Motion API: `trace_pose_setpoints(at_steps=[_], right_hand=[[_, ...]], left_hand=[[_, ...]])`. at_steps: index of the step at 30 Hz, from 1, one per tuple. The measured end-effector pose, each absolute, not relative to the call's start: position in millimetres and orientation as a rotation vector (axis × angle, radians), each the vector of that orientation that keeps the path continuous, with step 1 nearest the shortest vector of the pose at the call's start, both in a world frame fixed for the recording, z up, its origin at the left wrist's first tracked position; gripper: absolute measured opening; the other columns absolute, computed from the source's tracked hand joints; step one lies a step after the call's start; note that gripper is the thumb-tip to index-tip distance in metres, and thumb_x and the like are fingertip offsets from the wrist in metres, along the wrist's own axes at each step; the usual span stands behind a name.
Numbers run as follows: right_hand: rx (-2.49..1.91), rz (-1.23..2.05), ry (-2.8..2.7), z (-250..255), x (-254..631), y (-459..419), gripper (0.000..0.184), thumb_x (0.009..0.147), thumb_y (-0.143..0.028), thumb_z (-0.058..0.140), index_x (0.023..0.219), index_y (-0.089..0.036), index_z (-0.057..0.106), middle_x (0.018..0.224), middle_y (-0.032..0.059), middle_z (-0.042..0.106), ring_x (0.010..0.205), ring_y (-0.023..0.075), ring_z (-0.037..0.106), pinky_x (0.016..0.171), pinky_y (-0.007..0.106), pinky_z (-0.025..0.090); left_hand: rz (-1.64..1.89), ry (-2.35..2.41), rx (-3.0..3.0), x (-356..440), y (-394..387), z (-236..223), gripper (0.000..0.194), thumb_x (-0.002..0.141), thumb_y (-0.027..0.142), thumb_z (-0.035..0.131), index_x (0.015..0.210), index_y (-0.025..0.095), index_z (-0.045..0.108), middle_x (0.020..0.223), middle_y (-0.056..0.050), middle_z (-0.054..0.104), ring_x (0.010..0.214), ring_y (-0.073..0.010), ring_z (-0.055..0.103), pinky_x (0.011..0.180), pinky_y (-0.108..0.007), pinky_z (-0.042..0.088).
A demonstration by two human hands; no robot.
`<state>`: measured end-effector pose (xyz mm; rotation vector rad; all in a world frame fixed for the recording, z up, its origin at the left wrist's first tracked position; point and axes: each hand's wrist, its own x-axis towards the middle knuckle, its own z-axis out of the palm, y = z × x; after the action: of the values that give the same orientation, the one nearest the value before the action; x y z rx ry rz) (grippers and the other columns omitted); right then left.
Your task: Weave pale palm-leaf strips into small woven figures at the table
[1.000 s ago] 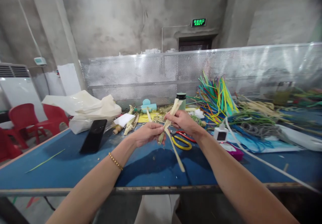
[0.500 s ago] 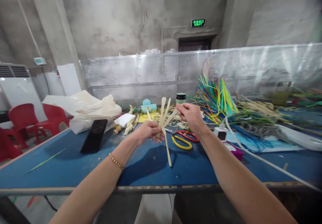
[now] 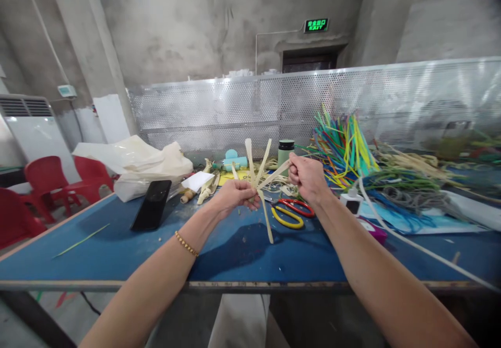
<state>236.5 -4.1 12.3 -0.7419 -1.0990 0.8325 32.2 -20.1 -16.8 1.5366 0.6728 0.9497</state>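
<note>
My left hand is closed around the crossing point of several pale straw strips, held above the blue table. The strips fan upward from that hand, and one hangs down toward the tabletop. My right hand pinches the end of the rightmost strip and holds it out to the right. A gold bracelet sits on my left wrist.
Yellow and red scissors lie under my right hand. A black phone and crumpled plastic bags are at left. Colourful strips, cords and a small charger crowd the right. A green jar stands before the perforated metal screen. Red chairs stand beside the table.
The strips were bundled between both hands; now they are fanned apart. My right hand has pulled one strip out to the right, and the view has tilted slightly.
</note>
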Motion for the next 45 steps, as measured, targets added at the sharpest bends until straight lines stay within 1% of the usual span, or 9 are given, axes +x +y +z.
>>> trace_pose_setpoints(at_steps=[6, 10, 13, 16, 20, 24, 29, 38, 45], right_hand=[[-0.746, 0.59, -0.941, 17, 252, 4, 0.03, 0.075, -0.038, 0.065, 0.06, -0.021, 0.044, 0.041, -0.0086, 0.034, 0.031, 0.0048, 0.027, 0.031, 0.02, 0.021], [-0.859, 0.324, -1.227, 13, 240, -2, 0.02, 0.075, -0.037, 0.063, 0.07, -0.018, 0.058, 0.053, -0.0029, 0.049, 0.04, 0.0077, 0.038, 0.038, 0.022, 0.027], [-1.039, 0.116, -1.7, 5, 220, -11, 0.034, 0.08, -0.042, 0.058, 0.057, -0.017, 0.056, 0.052, 0.0001, 0.05, 0.048, 0.0099, 0.041, 0.047, 0.024, 0.029], [-1.102, -0.037, -1.866, -2, 206, -15, 0.037, 0.079, -0.043, 0.059, 0.054, -0.016, 0.053, 0.051, -0.0011, 0.048, 0.05, 0.0099, 0.039, 0.05, 0.025, 0.027], [-1.111, 0.048, -1.909, -5, 204, -13, 0.039, 0.081, -0.041, 0.054, 0.051, -0.016, 0.05, 0.048, -0.0027, 0.043, 0.049, 0.0094, 0.037, 0.049, 0.024, 0.026], [-1.093, 0.146, -1.882, -3, 207, -13, 0.038, 0.083, -0.04, 0.051, 0.056, -0.014, 0.058, 0.052, 0.0004, 0.055, 0.052, 0.0114, 0.046, 0.051, 0.023, 0.032], [-1.041, 0.202, -1.894, -2, 205, -16, 0.029, 0.084, -0.034, 0.051, 0.069, -0.014, 0.066, 0.068, 0.0047, 0.067, 0.054, 0.0125, 0.054, 0.053, 0.023, 0.039], [-0.937, 0.224, -2.004, 0, 204, -20, 0.027, 0.088, -0.033, 0.048, 0.08, -0.014, 0.066, 0.06, 0.0009, 0.058, 0.054, 0.0116, 0.05, 0.053, 0.022, 0.037], [-0.856, 0.201, -2.195, 3, 207, -23, 0.028, 0.087, -0.034, 0.049, 0.073, -0.015, 0.064, 0.07, 0.0023, 0.06, 0.066, 0.014, 0.053, 0.061, 0.024, 0.04]], left_hand=[[1.072, 0.708, 1.458, 33, -19, -15, 0.012, 0.077, 0.013, 0.063, 0.067, 0.007, 0.06, 0.064, -0.006, 0.065, 0.054, -0.0128, 0.063, 0.055, -0.025, 0.05], [1.076, 0.692, 1.446, 33, -14, -21, 0.013, 0.076, 0.015, 0.065, 0.067, 0.007, 0.06, 0.066, -0.007, 0.065, 0.056, -0.0124, 0.063, 0.054, -0.024, 0.05], [1.089, 0.695, 1.48, 36, -10, -28, 0.015, 0.075, 0.018, 0.067, 0.068, 0.007, 0.06, 0.065, -0.007, 0.065, 0.054, -0.0129, 0.063, 0.054, -0.025, 0.051], [1.101, 0.723, 1.553, 40, -9, -32, 0.018, 0.072, 0.021, 0.071, 0.067, 0.008, 0.059, 0.062, -0.006, 0.064, 0.051, -0.0141, 0.063, 0.052, -0.027, 0.052], [1.066, 0.683, 1.568, 42, -11, -32, 0.024, 0.071, 0.028, 0.072, 0.069, 0.007, 0.061, 0.064, -0.007, 0.065, 0.055, -0.0147, 0.064, 0.056, -0.027, 0.053], [1.057, 0.634, 1.472, 40, -14, -29, 0.027, 0.074, 0.033, 0.07, 0.078, 0.007, 0.065, 0.07, -0.008, 0.067, 0.06, -0.0149, 0.065, 0.062, -0.029, 0.055], [1.063, 0.645, 1.402, 39, -15, -27, 0.018, 0.077, 0.023, 0.066, 0.077, 0.006, 0.066, 0.071, -0.009, 0.067, 0.061, -0.0151, 0.065, 0.065, -0.031, 0.056], [1.13, 0.638, 1.383, 38, -8, -29, 0.012, 0.068, 0.012, 0.073, 0.068, 0.006, 0.062, 0.066, -0.006, 0.066, 0.059, -0.0125, 0.064, 0.069, -0.031, 0.056], [1.124, 0.702, 1.426, 38, -11, -29, 0.011, 0.071, 0.009, 0.069, 0.068, 0.008, 0.059, 0.063, -0.006, 0.065, 0.055, -0.0155, 0.066, 0.055, -0.028, 0.055]])
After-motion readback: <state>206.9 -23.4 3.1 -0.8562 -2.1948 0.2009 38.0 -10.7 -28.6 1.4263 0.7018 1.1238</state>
